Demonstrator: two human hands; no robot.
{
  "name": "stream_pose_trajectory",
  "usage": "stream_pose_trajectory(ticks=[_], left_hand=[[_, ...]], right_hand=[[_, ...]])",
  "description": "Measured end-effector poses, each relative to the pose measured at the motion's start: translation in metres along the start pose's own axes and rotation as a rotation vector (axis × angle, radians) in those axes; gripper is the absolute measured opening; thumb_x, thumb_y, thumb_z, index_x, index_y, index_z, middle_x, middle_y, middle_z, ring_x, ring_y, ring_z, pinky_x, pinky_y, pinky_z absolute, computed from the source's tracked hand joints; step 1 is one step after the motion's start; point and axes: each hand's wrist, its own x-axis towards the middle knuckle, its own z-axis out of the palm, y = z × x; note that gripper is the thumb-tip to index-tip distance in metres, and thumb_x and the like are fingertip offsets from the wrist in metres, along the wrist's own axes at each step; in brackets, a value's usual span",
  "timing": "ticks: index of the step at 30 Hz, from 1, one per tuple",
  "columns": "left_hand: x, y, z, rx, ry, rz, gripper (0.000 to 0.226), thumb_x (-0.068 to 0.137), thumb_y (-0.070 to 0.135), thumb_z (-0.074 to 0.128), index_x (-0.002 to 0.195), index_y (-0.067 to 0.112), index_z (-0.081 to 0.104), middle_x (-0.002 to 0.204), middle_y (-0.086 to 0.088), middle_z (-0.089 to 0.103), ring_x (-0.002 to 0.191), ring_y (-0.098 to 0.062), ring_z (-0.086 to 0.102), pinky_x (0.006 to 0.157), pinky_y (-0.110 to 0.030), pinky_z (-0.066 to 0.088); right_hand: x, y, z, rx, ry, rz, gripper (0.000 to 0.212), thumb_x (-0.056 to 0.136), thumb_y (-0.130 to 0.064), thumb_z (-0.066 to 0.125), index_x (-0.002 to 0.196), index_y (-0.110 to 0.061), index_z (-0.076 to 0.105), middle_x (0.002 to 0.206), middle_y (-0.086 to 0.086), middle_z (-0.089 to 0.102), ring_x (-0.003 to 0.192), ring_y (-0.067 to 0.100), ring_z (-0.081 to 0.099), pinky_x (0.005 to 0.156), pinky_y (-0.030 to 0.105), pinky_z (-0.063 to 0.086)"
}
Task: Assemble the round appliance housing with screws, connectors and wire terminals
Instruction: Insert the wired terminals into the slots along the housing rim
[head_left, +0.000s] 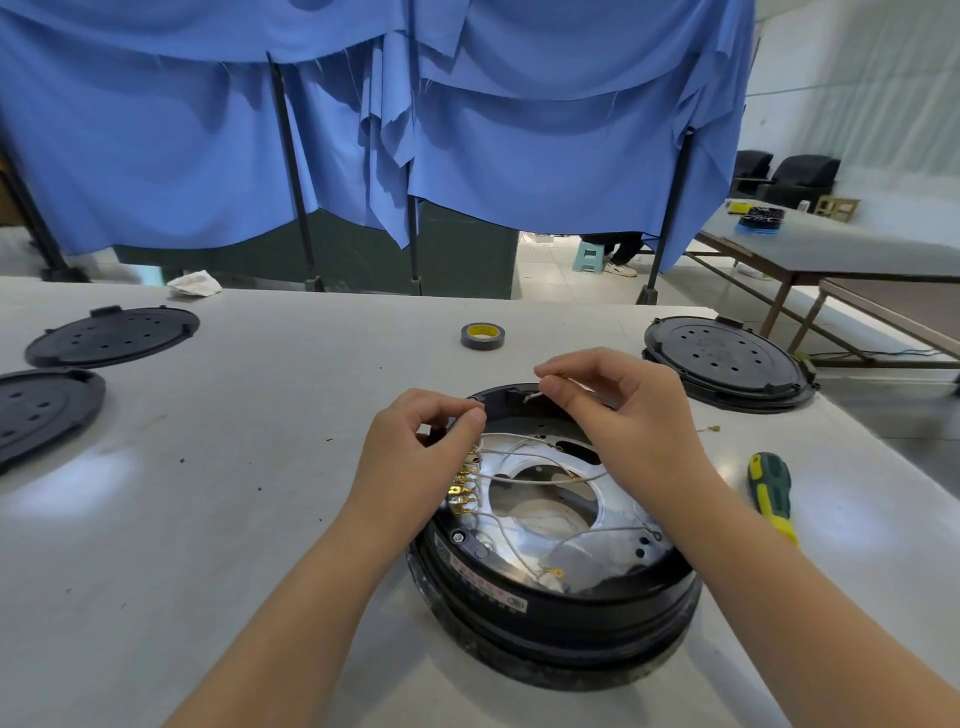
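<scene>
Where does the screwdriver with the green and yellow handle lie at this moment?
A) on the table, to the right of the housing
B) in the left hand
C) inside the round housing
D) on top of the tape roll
A: the screwdriver lies flat on the table to the right of the housing, and neither hand touches it.

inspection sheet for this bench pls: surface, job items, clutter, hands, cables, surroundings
Surface: pale table, dark specks on it.
Job's things: round black housing open, metal plate and gold terminals inside; screwdriver to its right; three black lids, two at left, one at right.
Clutter: tape roll, crumpled rag.
Hands: left hand pinches a wire at the rim; right hand pinches a wire end.
Cables: white wires looped across the plate; loose terminal lead.
Surroundings: blue curtain, second table.
</scene>
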Motion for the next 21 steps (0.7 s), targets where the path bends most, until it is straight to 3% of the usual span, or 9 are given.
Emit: stream_pose_trajectory(ticks=[3,7,13,21], left_hand=[[-0.0018,0.0036,-0.0005,-0.056,-0.013,0.0,0.012,0.084,0.024,0.073,0.073,0.027,0.074,0.082,0.011,0.071,0.077,-0.002,0.066,0.071,-0.018,0.051],[-0.0039,0.0089,-0.0016,-0.116,-0.082,0.012,0.012,0.084,0.024,0.072,0.072,0.022,0.076,0.078,0.005,0.072,0.081,-0.012,0.068,0.078,-0.029,0.052],[-0.0053,0.009,-0.001,-0.064,-0.116,0.07,0.014,0.084,0.019,0.073,0.07,0.023,0.075,0.074,0.011,0.069,0.073,0.0,0.062,0.067,-0.008,0.045],[-0.0047,0.0081,-0.0028,-0.036,-0.111,0.039,0.015,0.082,0.013,0.073,0.071,0.023,0.076,0.075,0.013,0.07,0.075,0.001,0.064,0.066,-0.007,0.046]], right_hand=[[-0.0033,-0.0011,0.0028,-0.149,-0.03,-0.078,0.01,0.085,-0.014,0.072,0.088,-0.022,0.075,0.083,-0.014,0.073,0.084,0.001,0.066,0.079,0.019,0.052],[-0.0037,-0.0028,0.0079,-0.334,-0.165,-0.122,0.013,0.086,-0.016,0.071,0.097,-0.018,0.077,0.086,-0.005,0.071,0.081,0.011,0.063,0.076,0.032,0.051],[-0.0051,-0.0042,0.0085,-0.412,-0.278,-0.14,0.016,0.088,-0.02,0.067,0.1,-0.025,0.077,0.088,-0.008,0.068,0.082,0.01,0.061,0.076,0.035,0.051],[-0.0067,-0.004,0.0087,-0.391,-0.297,-0.144,0.017,0.087,-0.022,0.069,0.102,-0.026,0.076,0.088,-0.012,0.068,0.085,0.006,0.064,0.079,0.035,0.053]])
